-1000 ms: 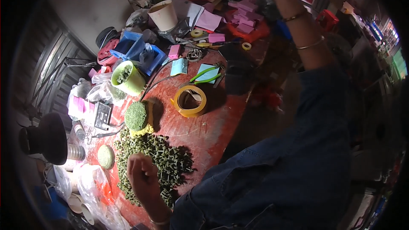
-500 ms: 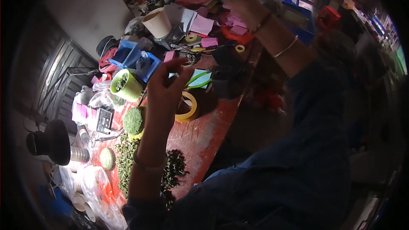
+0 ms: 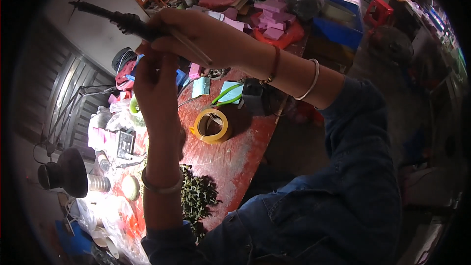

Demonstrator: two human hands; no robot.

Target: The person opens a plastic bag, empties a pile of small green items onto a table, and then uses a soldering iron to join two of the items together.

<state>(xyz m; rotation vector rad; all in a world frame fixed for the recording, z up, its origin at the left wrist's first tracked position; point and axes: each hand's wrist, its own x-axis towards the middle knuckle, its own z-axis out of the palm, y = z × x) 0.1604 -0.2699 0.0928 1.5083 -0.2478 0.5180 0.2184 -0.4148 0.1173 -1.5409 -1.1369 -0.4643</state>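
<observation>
My right hand (image 3: 191,34) is raised over the far part of the table, closed round a long black pen-like tool (image 3: 108,18) that tapers to a thin point at the upper left. A thin pale rod (image 3: 191,46) also sticks out along its palm. Just below it my left hand (image 3: 156,81) is raised, fingertips pinched together under the tool's rear part; whether anything is between them is hidden. Beneath my arms, a yellow tape roll (image 3: 212,125) lies near green-handled pliers (image 3: 228,94). Small dark green pieces (image 3: 198,194) are heaped beside my left forearm.
A lit desk lamp (image 3: 71,172) stands at the left, near a round pale-green object (image 3: 130,187) and plastic bags (image 3: 115,221). Pink blocks (image 3: 274,17) pile up at the far end. A black box (image 3: 253,97) sits by the table's right edge.
My right hand has come down and left and now shows the black tool in its grip. My left hand has moved up and left, its fingers drawing together beneath it.
</observation>
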